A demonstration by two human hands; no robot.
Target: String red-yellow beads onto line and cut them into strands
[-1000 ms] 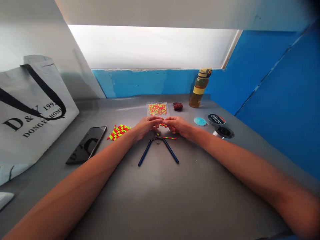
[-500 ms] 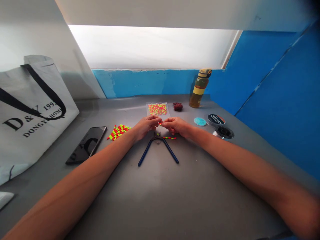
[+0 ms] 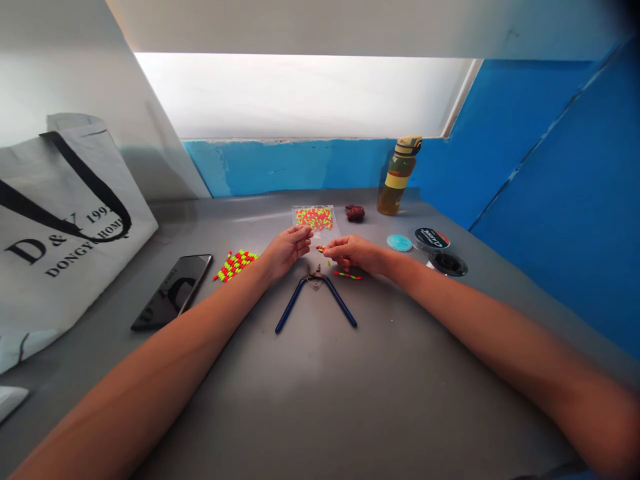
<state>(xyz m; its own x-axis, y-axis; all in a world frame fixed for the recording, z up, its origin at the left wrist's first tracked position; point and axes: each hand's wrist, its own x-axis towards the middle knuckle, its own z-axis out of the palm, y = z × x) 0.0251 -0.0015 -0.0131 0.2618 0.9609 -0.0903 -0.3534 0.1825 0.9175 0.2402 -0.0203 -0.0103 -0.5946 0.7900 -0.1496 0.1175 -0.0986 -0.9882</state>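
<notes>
My right hand pinches a few small red and yellow-green beads at its fingertips. To its left and slightly higher, my left hand is closed in a pinch, thumb against forefinger; whatever it holds is too fine to make out. Below the right hand hangs or lies a short string of red and green beads. Blue-handled pliers lie with handles spread on the table just under both hands. A flat patch of joined red and yellow-green beads rests beside my left forearm.
Behind the hands lie a clear bag of loose beads and a dark red bundle of cord. A bottle, a light-blue disc and line spools stand to the right. A phone and a cloth bag are left.
My hands have moved apart: the left drew up and left, away from the beads, which stay at my right fingertips. The short bead string shifted slightly right.
</notes>
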